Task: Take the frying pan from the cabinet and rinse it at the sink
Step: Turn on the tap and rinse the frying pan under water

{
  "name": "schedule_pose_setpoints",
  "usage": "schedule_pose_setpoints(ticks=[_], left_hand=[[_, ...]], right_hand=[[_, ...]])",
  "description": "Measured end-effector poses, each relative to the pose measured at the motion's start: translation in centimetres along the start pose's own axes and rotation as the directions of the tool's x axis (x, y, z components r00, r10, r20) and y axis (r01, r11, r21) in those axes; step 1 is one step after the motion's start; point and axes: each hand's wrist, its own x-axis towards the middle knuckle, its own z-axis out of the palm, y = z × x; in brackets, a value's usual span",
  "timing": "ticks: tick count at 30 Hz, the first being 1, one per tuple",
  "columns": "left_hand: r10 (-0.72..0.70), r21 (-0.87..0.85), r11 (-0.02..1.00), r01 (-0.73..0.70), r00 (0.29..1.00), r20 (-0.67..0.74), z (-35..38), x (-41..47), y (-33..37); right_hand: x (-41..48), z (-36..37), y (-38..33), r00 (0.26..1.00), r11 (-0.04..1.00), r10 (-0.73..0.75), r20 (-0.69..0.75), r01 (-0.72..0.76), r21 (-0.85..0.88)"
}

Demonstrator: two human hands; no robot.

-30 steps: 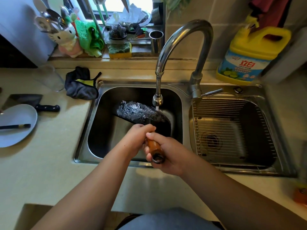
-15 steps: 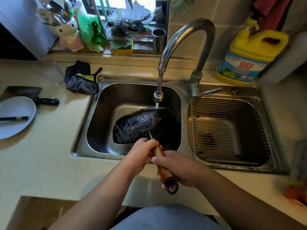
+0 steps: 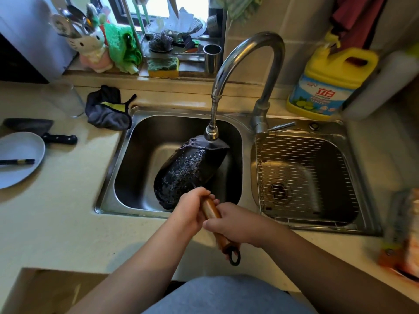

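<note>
A black frying pan with a brown wooden handle hangs tilted on its side in the left sink basin, its wet speckled surface facing left. The faucet spout sits right over the pan's upper rim, and a thin stream of water falls on it. My left hand grips the handle close to the pan. My right hand holds the handle lower down, just above its black hanging ring.
The right basin holds a wire rack. A yellow detergent jug stands behind it. On the left counter lie a grey cloth, a cleaver and a plate with chopsticks. A package lies at the right edge.
The pan has swung from lying across the basin to standing steeply on edge, its rim now up under the spout. Both hands keep their grip on the handle.
</note>
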Motion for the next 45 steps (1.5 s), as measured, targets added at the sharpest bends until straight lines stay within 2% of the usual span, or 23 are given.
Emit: schedule_pose_setpoints(ticks=[2, 6, 11, 12, 14, 17, 19, 22, 25, 27, 32, 37, 40, 43, 44, 45], left_hand=[[0.027, 0.003, 1.0, -0.027, 0.997, -0.076, 0.7, 0.2, -0.1], [0.104, 0.12, 0.99, -0.079, 0.97, -0.221, 1.3, 0.3, -0.4], [0.106, 0.054, 0.994, -0.097, 0.971, -0.216, 1.2, 0.4, 0.8], [0.105, 0.029, 0.994, -0.102, 0.975, -0.194, 1.1, 0.5, 1.0], [0.106, 0.013, 0.994, -0.105, 0.979, -0.172, 0.9, 0.7, 1.1], [0.099, 0.039, 0.995, -0.093, 0.977, -0.19, 0.2, 1.0, 1.2], [0.104, 0.052, 0.994, -0.095, 0.974, -0.2, -0.2, 1.2, 1.5], [0.096, 0.056, 0.995, -0.085, 0.972, -0.214, -0.8, 1.6, 2.1], [0.078, 0.032, 0.997, -0.072, 0.973, -0.216, -1.2, 1.8, 2.3], [0.065, 0.003, 0.998, -0.065, 0.976, -0.207, -1.6, 1.8, 2.3], [0.048, -0.029, 0.998, -0.054, 0.982, -0.185, -2.0, 1.8, 2.4], [0.047, -0.079, 0.995, -0.061, 0.984, -0.173, -2.2, 1.3, 2.8], [0.037, -0.11, 0.992, -0.054, 0.988, -0.152, -2.5, 0.8, 3.1], [0.035, -0.126, 0.991, -0.052, 0.991, -0.131, -2.7, 0.3, 3.4], [0.036, -0.135, 0.989, -0.052, 0.992, -0.118, -2.8, 0.2, 3.5], [0.036, -0.149, 0.988, -0.052, 0.994, -0.102, -3.0, 0.1, 3.7]], right_hand=[[0.2, 0.2, -0.2, 1.0, 0.998, -0.013, -0.023, 0.012, -0.055], [0.5, 0.6, -0.7, 0.999, 0.996, 0.001, -0.041, -0.005, -0.089], [0.6, -0.9, -0.7, 1.0, 0.993, 0.0, -0.016, 0.002, 0.116], [0.6, -1.9, -0.6, 1.0, 0.987, -0.001, -0.031, 0.006, 0.158], [1.3, -4.9, -0.1, 0.986, 0.972, 0.037, -0.164, 0.003, 0.234], [3.2, -11.2, 1.1, 0.887, 0.903, 0.188, -0.422, 0.013, 0.429], [4.6, -15.3, 1.8, 0.792, 0.8, 0.291, -0.537, 0.106, 0.591], [6.4, -19.5, 2.4, 0.702, 0.686, 0.353, -0.619, 0.256, 0.681], [7.6, -21.6, 2.9, 0.666, 0.605, 0.381, -0.642, 0.346, 0.717], [8.2, -22.1, 3.3, 0.647, 0.589, 0.397, -0.651, 0.365, 0.722], [8.9, -22.8, 3.7, 0.597, 0.649, 0.374, -0.71, 0.378, 0.66], [9.2, -24.4, 3.3, 0.607, 0.746, 0.309, -0.732, 0.323, 0.583], [9.3, -24.4, 3.0, 0.618, 0.746, 0.317, -0.719, 0.306, 0.592], [8.7, -21.8, 2.5, 0.697, 0.647, 0.361, -0.619, 0.292, 0.705], [8.2, -20.1, 2.2, 0.736, 0.654, 0.356, -0.576, 0.244, 0.716], [7.6, -18.0, 2.2, 0.76, 0.718, 0.347, -0.55, 0.162, 0.677]])
